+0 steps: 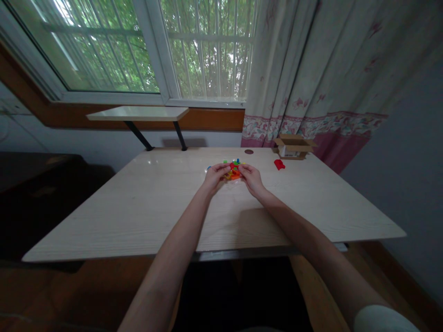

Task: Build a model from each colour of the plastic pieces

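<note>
Both my arms reach out over a pale wood-grain table. My left hand point(217, 174) and my right hand point(251, 178) face each other, with fingers closed on a small red piece point(234, 166) between them. Its exact kind is too small to make out. Around and below it lie several small colourful plastic pieces, among them an orange piece point(236, 177), a blue piece point(237, 161) and a green piece point(225, 162). Some are partly hidden by my fingers. Farther right, a separate red plastic piece point(279, 164) rests on the table.
An open cardboard box point(294, 146) stands at the back right of the table point(145, 212). At the back left, a raised white shelf point(138, 113) sits on black legs. Behind are a barred window and a floral curtain point(270, 106). A round dark disc point(248, 151) is at the back edge.
</note>
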Demonstrator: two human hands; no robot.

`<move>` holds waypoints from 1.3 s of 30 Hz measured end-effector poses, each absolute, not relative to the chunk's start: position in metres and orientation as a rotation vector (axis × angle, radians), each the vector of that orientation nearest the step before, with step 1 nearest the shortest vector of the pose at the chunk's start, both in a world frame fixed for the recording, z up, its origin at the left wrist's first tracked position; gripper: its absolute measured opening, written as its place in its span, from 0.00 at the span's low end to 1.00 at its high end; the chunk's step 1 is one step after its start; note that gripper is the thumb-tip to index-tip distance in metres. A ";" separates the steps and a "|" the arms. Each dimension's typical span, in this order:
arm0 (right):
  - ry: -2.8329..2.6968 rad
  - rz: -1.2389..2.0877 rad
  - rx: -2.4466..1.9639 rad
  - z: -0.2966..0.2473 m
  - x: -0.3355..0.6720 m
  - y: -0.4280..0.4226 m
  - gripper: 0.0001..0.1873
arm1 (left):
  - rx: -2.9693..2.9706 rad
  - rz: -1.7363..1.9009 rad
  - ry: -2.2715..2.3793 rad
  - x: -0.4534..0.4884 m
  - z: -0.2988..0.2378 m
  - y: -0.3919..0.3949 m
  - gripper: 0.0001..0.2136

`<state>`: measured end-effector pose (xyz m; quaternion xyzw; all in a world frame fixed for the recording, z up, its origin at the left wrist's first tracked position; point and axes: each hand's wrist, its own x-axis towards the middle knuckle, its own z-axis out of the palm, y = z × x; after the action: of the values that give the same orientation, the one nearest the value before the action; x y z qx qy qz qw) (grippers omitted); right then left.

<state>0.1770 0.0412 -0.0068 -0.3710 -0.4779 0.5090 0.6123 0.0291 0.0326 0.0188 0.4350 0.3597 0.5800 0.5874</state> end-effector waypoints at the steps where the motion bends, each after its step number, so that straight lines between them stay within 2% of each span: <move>1: -1.101 1.173 -0.843 -0.007 0.177 0.041 0.21 | 1.018 1.349 0.836 0.029 0.019 0.032 0.18; 6: -1.090 1.189 -0.782 -0.007 0.176 0.041 0.18 | 1.055 1.325 0.838 0.029 0.023 0.029 0.20; 23: -1.174 1.119 -0.817 -0.004 0.175 0.038 0.19 | 1.085 1.331 0.767 0.028 0.019 0.031 0.22; 30: -1.131 1.126 -0.824 -0.002 0.175 0.035 0.20 | 1.091 1.361 0.800 0.028 0.022 0.029 0.19; 39: -1.128 1.094 -0.868 -0.006 0.175 0.039 0.20 | 1.089 1.360 0.801 0.027 0.013 0.036 0.23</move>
<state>0.1754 0.0392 -0.0061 -0.3781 -0.4912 0.4764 0.6236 0.0269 0.0362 0.0133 0.4648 0.3419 0.5806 0.5744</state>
